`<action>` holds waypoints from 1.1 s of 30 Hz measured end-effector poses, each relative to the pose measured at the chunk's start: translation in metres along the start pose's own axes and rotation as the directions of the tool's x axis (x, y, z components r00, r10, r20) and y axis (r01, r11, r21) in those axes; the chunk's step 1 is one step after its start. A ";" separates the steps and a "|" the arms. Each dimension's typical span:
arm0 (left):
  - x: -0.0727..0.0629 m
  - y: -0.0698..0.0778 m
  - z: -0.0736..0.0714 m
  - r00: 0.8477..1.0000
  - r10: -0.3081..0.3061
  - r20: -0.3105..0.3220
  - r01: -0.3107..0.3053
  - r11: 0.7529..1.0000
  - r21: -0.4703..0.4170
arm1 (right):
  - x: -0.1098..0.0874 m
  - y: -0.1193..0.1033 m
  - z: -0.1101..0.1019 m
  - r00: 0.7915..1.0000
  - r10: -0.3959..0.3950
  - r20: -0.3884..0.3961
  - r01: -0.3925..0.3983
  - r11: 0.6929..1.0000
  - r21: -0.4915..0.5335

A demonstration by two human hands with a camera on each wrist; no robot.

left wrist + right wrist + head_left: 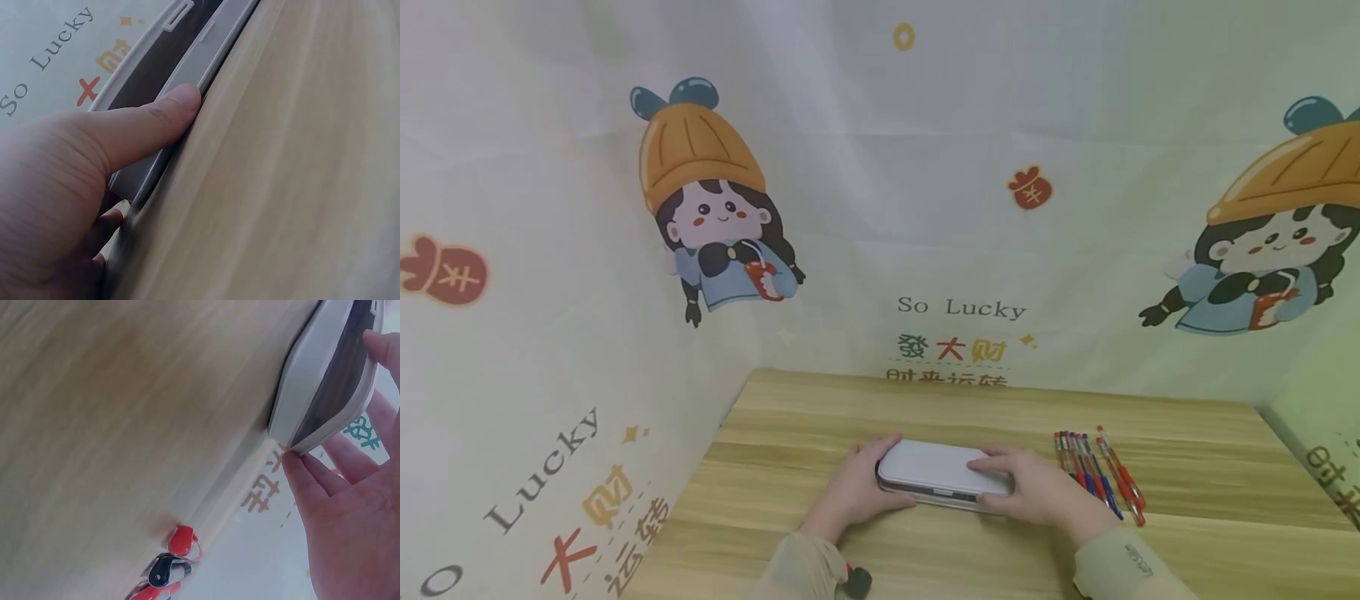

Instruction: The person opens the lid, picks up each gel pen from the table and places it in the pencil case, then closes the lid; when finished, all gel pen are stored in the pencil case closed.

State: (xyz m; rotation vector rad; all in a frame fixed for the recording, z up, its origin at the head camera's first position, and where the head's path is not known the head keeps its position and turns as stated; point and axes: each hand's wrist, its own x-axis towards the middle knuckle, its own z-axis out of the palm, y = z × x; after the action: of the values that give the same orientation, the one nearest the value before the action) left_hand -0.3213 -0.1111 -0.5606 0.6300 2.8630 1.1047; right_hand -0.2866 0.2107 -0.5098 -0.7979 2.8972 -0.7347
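A pale, long box with rounded ends, which looks like a hard pencil case (pixel 934 465), lies on the wooden table in front of me. Its lid is slightly raised, and a dark gap shows along the front between lid and base. My left hand (pixel 862 489) grips the left end; in the left wrist view its thumb (pixel 147 125) presses the front wall of the base. At the other end, my right hand (pixel 1037 485) holds the case, fingers on top and thumb at the front. The right wrist view shows that thumb at the lid's edge. The inside is too dark to make out.
To the right of the case lie several pens (pixel 1103 485) in a row with red, blue and black caps, and a few red pens (pixel 1124 477) beside them. The wooden table (pixel 970 562) meets a printed cloth backdrop (pixel 850 208) behind.
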 end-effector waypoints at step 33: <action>-0.005 0.004 -0.001 0.996 -0.088 -0.021 0.086 0.994 -0.069 | 0.014 0.001 -0.016 0.892 0.196 -0.408 -0.075 0.953 0.294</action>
State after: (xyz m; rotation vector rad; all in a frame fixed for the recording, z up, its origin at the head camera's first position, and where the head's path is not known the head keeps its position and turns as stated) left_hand -0.3155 -0.1113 -0.5578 0.4871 2.8288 1.1984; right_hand -0.3019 0.2116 -0.4949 -0.4355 3.0684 -1.4164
